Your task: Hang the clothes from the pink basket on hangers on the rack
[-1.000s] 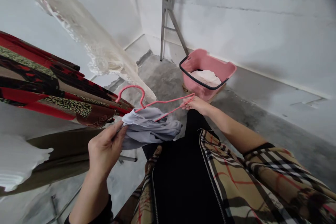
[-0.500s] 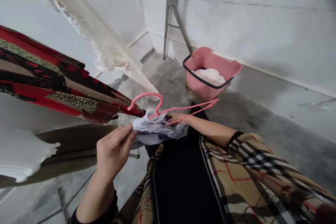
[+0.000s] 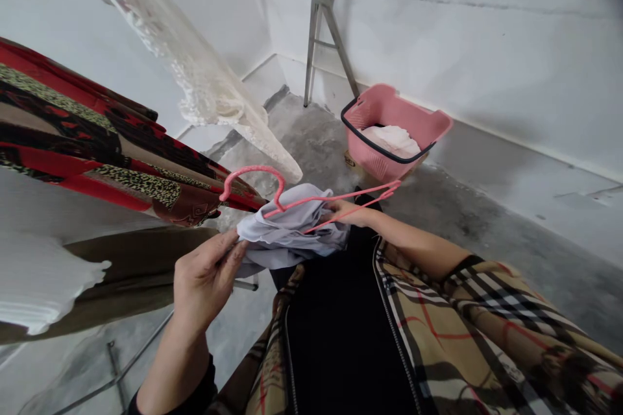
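A pale grey garment (image 3: 287,233) is bunched around a pink wire hanger (image 3: 311,198) in front of my body. My left hand (image 3: 207,279) pinches the garment's left edge with closed fingers. My right hand (image 3: 348,213) reaches in from the right and grips the hanger's lower bar and the cloth beside it. The hanger's hook points up and to the left, and its right tip sticks out past my right hand.
A pink laundry basket (image 3: 428,126) with white cloth inside sits on the concrete floor by the wall. Red patterned garments (image 3: 97,155), a cream lace piece (image 3: 195,78) and white cloth (image 3: 39,285) hang at left. A grey metal stand (image 3: 324,19) leans in the corner.
My right hand slid inward along the hanger from its right tip toward the middle. The hanger and garment shifted slightly; my left hand kept its pinch on the cloth.
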